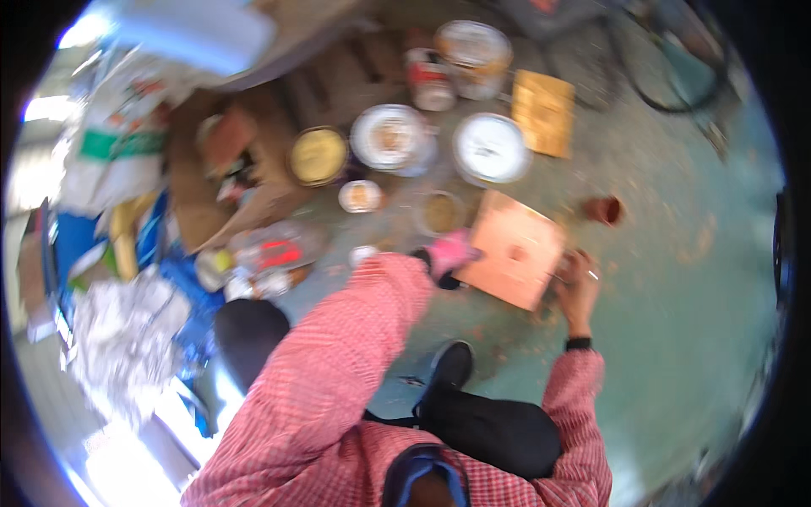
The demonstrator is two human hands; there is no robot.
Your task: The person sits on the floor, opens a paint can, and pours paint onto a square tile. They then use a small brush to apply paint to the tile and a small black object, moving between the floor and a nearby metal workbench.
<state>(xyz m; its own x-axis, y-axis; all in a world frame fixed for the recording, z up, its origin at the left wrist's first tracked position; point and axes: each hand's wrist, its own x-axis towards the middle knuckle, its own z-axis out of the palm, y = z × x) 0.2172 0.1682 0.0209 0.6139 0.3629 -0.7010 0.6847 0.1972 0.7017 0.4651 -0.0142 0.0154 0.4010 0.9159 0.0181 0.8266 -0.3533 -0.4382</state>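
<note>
Green floor (684,329) lies open from the right hand (578,287) toward the right edge of the frame, a wide way for passing low. A reddish cup (603,210) stands just above that hand. The square copper-coloured panel (514,252) blocks the middle. Above it, a round white lid (492,149) and a gold square (542,114) leave little room; below, a dark shoe (454,363) intrudes. A cardboard box (190,169) obstructs the upper left.

Holds a square coppery panel (507,275) in pink-gloved left hand (454,253), with right hand (580,285) at its right edge; has a white tub (492,149) on the far side.
</note>
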